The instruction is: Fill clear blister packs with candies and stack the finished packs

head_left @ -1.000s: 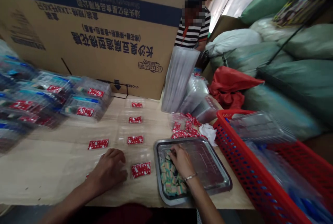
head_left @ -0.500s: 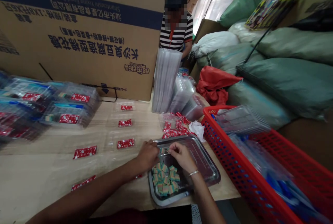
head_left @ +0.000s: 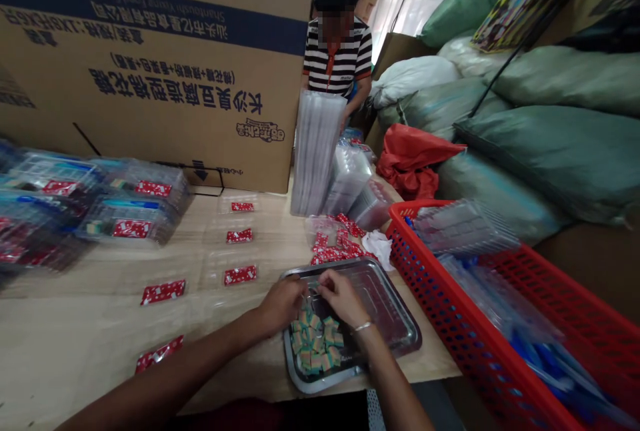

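Observation:
Over the far left part of a metal tray [head_left: 395, 304], my left hand [head_left: 284, 301] has its fingers bent together; whatever it grips is hidden. Close beside it on the right, my right hand [head_left: 343, 297] has thumb and index finger pinched, and something too small to name may be between them. A heap of small tan-and-green striped blocks [head_left: 315, 345] lies in the tray just below both hands. Left of the tray, red spotted packets [head_left: 240, 275] rest in clear plastic trays [head_left: 213, 271] on the table.
A red basket [head_left: 430, 304] of clear plastic and blue items stands right. Behind are more red packets [head_left: 337, 251], stacked plastic trays [head_left: 316, 157] and a big carton [head_left: 175, 131]. Filled packs [head_left: 130, 217] are piled left. A co-worker [head_left: 337, 57] is across the table; sacks [head_left: 555, 144] fill the right.
Both hands have shifted slightly and drawn nearer each other over the tray. The striped pieces seen between the fingers before are now mostly hidden. The heap looks unchanged.

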`<state>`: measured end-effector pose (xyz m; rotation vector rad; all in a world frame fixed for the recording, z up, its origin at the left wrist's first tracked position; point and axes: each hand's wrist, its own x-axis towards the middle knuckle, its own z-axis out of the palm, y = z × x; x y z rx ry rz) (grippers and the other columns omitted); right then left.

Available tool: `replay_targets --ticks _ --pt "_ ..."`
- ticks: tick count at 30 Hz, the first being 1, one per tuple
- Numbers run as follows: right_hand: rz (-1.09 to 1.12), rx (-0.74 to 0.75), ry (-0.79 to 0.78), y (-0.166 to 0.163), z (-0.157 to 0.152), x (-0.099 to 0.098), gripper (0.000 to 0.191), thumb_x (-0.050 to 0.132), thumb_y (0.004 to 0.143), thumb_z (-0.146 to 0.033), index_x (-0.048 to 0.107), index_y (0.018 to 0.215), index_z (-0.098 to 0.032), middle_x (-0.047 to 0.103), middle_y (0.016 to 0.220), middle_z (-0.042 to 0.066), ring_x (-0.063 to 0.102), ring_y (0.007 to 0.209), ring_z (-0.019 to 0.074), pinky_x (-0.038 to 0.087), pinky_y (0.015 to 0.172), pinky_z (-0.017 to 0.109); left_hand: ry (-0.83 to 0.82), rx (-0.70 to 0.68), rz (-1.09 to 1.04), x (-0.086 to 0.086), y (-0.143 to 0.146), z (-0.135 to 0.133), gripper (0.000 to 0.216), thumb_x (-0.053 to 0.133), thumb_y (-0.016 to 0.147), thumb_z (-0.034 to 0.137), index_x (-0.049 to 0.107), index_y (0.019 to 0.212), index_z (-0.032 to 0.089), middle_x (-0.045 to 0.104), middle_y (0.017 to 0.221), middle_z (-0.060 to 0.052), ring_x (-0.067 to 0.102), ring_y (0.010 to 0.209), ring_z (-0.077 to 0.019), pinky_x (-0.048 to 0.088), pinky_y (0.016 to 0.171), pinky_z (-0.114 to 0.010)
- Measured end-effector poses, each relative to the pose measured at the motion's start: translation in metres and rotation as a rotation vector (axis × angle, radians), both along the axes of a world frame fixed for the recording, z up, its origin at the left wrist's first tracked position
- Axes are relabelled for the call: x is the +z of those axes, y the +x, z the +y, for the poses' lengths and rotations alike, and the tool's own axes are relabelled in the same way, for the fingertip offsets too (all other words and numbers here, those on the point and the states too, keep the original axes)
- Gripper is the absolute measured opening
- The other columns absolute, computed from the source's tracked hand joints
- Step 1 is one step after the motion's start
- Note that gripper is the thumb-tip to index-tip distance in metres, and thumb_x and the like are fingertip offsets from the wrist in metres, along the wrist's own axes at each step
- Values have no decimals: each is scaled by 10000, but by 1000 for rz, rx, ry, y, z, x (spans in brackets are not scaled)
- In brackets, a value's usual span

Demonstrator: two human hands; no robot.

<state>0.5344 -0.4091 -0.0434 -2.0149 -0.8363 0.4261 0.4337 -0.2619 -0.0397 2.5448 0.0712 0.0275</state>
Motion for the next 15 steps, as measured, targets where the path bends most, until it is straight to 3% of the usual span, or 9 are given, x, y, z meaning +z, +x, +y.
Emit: replay_targets --ticks 3,6,10,15 --pt "124 -27 18 -3 -31 0 91 531 706 -225 562 763 -161 559 660 -13 521 599 130 412 559 232 -334 129 -19 -1 -3 7 269 469 702 44 608 912 140 575 717 -3 537 650 -137 414 593 -231" --pt "254 -79 24 -22 -49 -8 147 555 683 -252 604 785 -157 588 643 -6 534 571 136 418 529 235 -622 175 47 -2 -2 8 271 514 632 39 619 868 119 511 607 44 489 562 -108 388 532 -201" --pt "75 -222 -165 -52 -43 -18 158 515 702 -176 622 816 -155 622 650 27 583 623 178 425 594 276 -636 120 69 -4 1 -2 198 507 595 28 645 702 121 525 586 41 464 550 -94 363 525 -189" --pt "-242 -198 -307 -64 -33 -9 116 485 729 -124 579 763 -184 615 765 61 588 706 195 408 644 281 -620 100 49 -1 -5 -7 256 468 582 23 661 709 134 565 640 23 494 608 -109 371 540 -186"
